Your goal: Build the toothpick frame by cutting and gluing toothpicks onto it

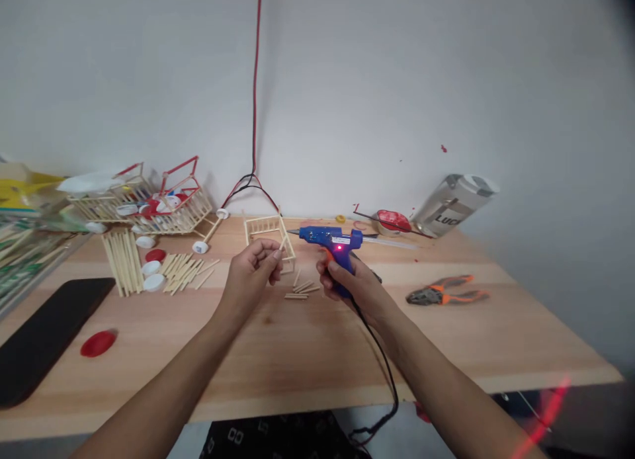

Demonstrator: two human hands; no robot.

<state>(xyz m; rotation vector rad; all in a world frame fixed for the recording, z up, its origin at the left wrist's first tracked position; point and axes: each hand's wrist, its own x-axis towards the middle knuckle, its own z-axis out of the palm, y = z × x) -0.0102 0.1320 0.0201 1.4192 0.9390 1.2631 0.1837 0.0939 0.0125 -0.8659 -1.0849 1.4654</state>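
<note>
My right hand (352, 280) is wrapped round the handle of a blue glue gun (322, 235) with an orange trigger, its red light lit and a clear glue stick out of the back. The nozzle points left toward my left hand (253, 267), which pinches a short wooden stick (283, 243) between thumb and fingers. Just behind that hand stands a small wooden stick frame (265, 225), partly hidden by the fingers. Several short cut sticks (302, 289) lie on the table between my hands.
Pliers (446, 292) with orange grips lie right. A red paint cup (393, 221) and a tilted can (454, 206) stand at the back. Left are stick carts (173, 211), long sticks (123, 262), bottle caps (154, 283) and a black phone (54, 333). The gun's cord (384, 360) hangs over the front edge.
</note>
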